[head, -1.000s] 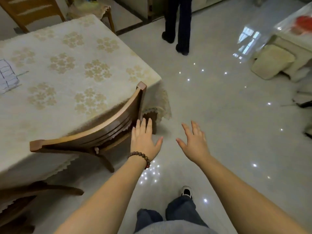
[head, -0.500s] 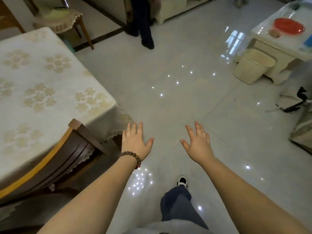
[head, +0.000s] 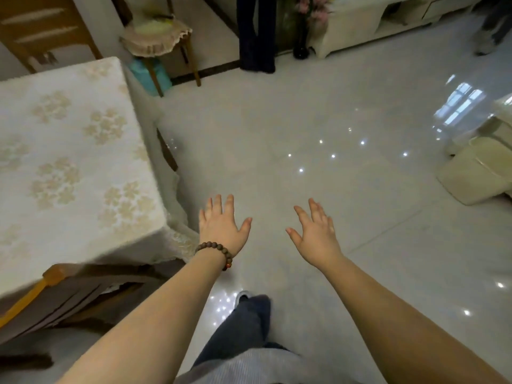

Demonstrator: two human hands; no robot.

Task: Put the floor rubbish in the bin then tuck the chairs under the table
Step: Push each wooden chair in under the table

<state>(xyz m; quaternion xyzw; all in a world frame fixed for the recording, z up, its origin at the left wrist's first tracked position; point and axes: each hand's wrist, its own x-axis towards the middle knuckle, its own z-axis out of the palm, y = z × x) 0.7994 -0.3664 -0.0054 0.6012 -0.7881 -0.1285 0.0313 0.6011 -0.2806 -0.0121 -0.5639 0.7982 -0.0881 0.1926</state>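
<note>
Fingers (head: 219,206) of the left hand (head: 221,228) are straight and slightly spread, palm down, holding nothing; a beaded bracelet (head: 214,252) circles that wrist. Fingers (head: 314,210) of the right hand (head: 315,236) are likewise extended and spread, empty. Both hands hover above the glossy floor (head: 304,112), apart from each other and touching no object. Just left of the left hand hangs the lace-edged corner of the cloth-covered table (head: 69,162). A wooden chair (head: 52,295) sits at the table's near edge, its backrest close against the cloth and its seat apparently underneath, so this one is judged tucked in. A second chair (head: 158,42) with a frilled seat cover stands beyond the far corner of the table, well apart from it and not under it. A pale bin (head: 476,173) stands at the right edge, near a low white unit. No rubbish is visible on the floor in this view, which suggests the first part is done, though areas outside the frame cannot be checked. Remaining work, as judged: any further chairs, the far one in particular. Another person's dark trouser legs (head: 256,31) stand at the far wall
</note>
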